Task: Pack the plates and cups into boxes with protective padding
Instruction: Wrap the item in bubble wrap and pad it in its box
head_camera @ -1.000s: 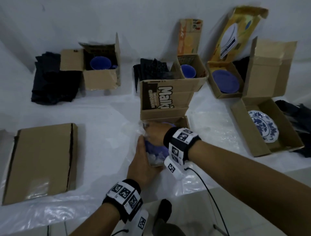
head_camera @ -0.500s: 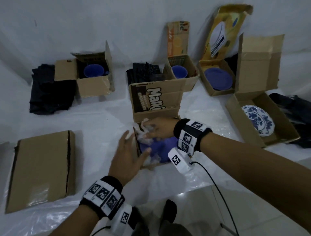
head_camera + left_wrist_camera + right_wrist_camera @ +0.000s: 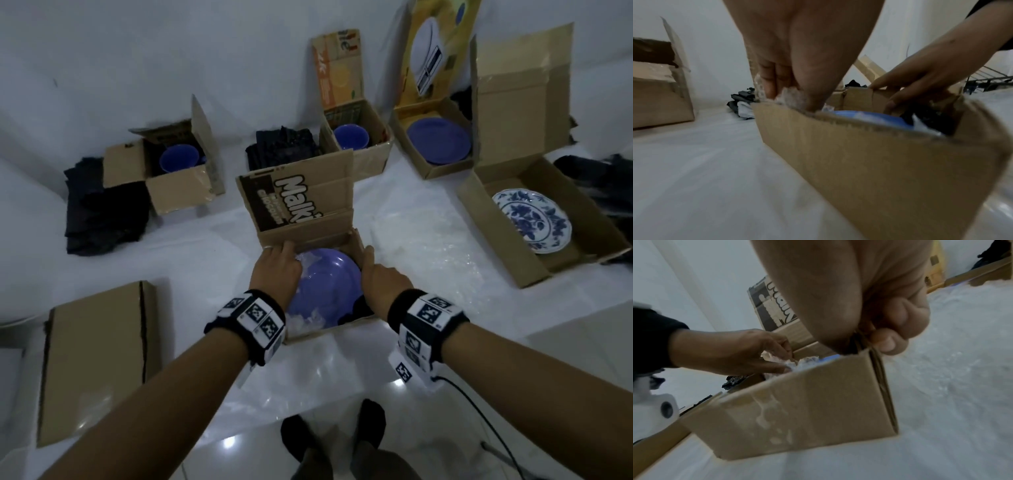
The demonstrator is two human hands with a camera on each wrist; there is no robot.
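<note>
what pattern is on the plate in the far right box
Blue floral pattern on a white plate; the head view shows it best.

We see a matt brown corrugated cardboard box (image 3: 356,245) holding a smooth, glossy purple plate (image 3: 327,286) wrapped in crinkled clear bubble wrap (image 3: 791,95). Dark cloth (image 3: 359,310) pads its corner. Translucent plastic sheeting (image 3: 428,240) covers the glossy white floor tiles (image 3: 325,387).
</note>
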